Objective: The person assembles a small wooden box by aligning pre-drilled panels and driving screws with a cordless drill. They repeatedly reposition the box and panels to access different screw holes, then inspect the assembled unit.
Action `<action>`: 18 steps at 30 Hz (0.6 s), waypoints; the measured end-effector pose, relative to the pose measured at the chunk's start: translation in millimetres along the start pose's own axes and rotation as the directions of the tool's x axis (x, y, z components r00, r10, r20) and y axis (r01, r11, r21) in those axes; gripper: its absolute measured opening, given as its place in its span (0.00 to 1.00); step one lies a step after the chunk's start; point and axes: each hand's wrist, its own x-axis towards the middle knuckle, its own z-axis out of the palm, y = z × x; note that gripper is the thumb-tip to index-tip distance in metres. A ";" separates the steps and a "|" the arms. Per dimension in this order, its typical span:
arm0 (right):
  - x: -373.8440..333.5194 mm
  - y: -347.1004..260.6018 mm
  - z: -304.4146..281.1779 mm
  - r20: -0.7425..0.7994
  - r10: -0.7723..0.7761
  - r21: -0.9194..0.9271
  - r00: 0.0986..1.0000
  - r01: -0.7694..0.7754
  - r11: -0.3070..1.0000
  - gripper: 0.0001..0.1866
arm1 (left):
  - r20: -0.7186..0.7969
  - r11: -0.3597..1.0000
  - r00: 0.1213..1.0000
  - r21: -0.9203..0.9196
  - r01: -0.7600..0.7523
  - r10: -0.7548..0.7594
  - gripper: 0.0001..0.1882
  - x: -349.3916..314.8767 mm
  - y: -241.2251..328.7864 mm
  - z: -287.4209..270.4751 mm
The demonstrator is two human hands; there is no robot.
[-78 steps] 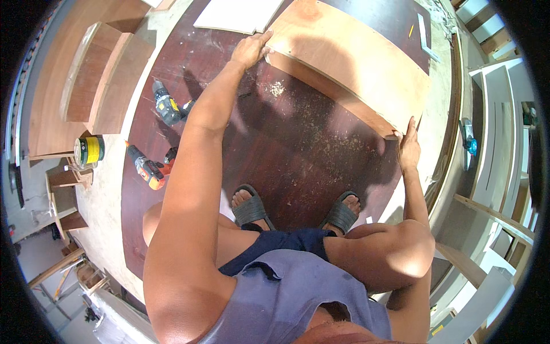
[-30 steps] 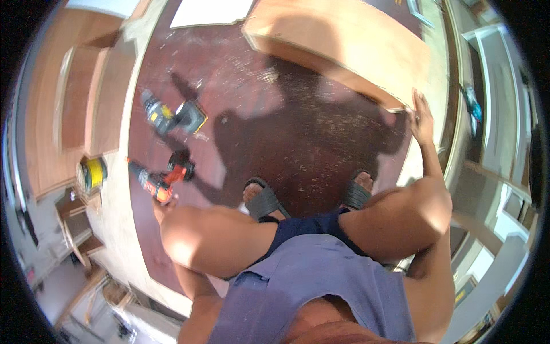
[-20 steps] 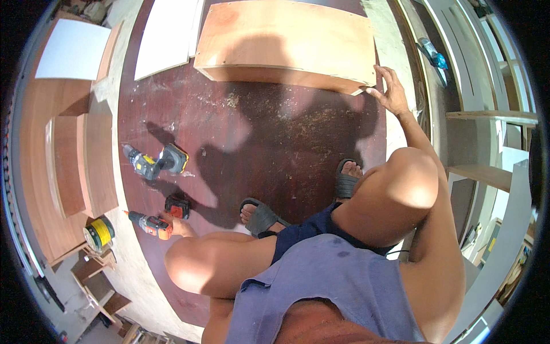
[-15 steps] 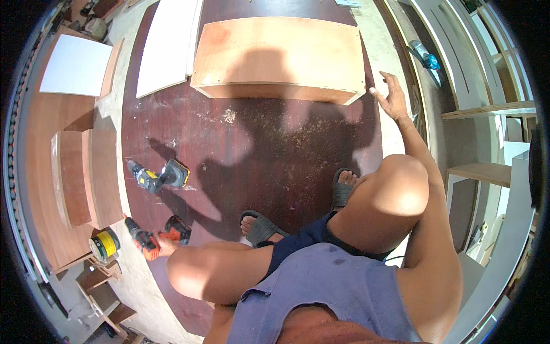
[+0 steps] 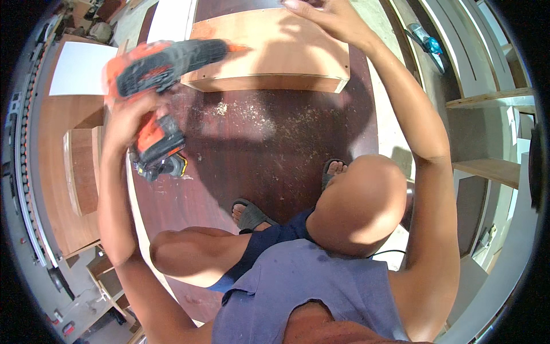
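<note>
An orange and black cordless drill (image 5: pixel 166 69) is raised in my left hand (image 5: pixel 134 117), which is wrapped round its handle. The drill's orange tip points right, over the left part of a light wooden box (image 5: pixel 252 64). Some blur softens the drill's back end. My right hand (image 5: pixel 335 20) reaches to the far side of the box, its thumb stretched out along the far edge. The picture's upper edge cuts off most of its fingers. A second drill, black and yellow (image 5: pixel 170 166), lies on the dark red board (image 5: pixel 240 146), partly hidden behind the raised drill's battery.
Sawdust (image 5: pixel 258 119) is scattered on the board in front of the box. White panels (image 5: pixel 83 69) and wooden pieces (image 5: pixel 80 172) lie at the left. A blue power tool (image 5: pixel 427 43) rests at the far right, beside grey cabinet frames (image 5: pixel 475 137).
My left hand has lifted the orange drill from low at the left up toward the box. My right hand has moved from beside the box to its far edge. The box appears slightly shifted.
</note>
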 end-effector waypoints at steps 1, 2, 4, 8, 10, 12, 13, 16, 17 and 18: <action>7.6 -16.4 9.2 0.007 -0.073 0.078 0.997 0.072 0.994 0.25 | -0.013 0.989 0.993 -0.084 -0.119 0.118 0.15 24.3 14.1 40.9; 11.8 -30.8 19.8 0.007 -0.144 0.158 0.990 0.141 0.977 0.29 | 0.185 0.997 0.982 -0.082 -0.012 0.027 0.12 46.2 32.2 65.7; 11.8 -49.4 35.7 0.191 0.004 0.702 0.982 -0.140 0.698 0.32 | 0.348 0.960 0.935 0.234 -0.152 0.063 0.16 98.0 40.0 104.7; -5.5 -4.7 22.4 -0.074 0.079 0.401 0.994 -0.043 0.915 0.25 | 0.480 0.839 0.874 0.445 -0.312 0.070 0.13 122.1 81.6 174.4; -10.2 19.0 26.7 -0.129 -0.009 0.583 0.992 0.084 0.808 0.15 | 0.519 0.838 0.853 0.442 -0.320 0.052 0.13 134.3 74.9 188.1; -19.3 20.3 29.3 -0.081 0.146 0.700 0.986 -0.048 0.712 0.12 | 0.531 0.844 0.846 0.474 -0.251 -0.047 0.14 137.1 78.4 195.0; -21.2 19.7 28.9 -0.079 0.154 0.705 0.985 -0.054 0.707 0.11 | 0.524 0.850 0.851 0.460 -0.256 -0.027 0.14 136.6 78.0 197.1; -23.1 17.2 27.3 -0.080 0.166 0.702 0.983 -0.063 0.709 0.10 | 0.514 0.842 0.856 0.438 -0.314 0.051 0.14 134.8 76.5 200.3; -22.6 16.0 26.6 -0.085 0.165 0.690 0.983 -0.061 0.721 0.10 | 0.521 0.820 0.849 0.445 -0.360 0.090 0.14 135.6 77.0 199.4; -22.2 16.3 26.7 -0.091 0.163 0.678 0.982 -0.059 0.732 0.10 | 0.528 0.795 0.839 0.451 -0.406 0.128 0.14 136.5 76.3 198.5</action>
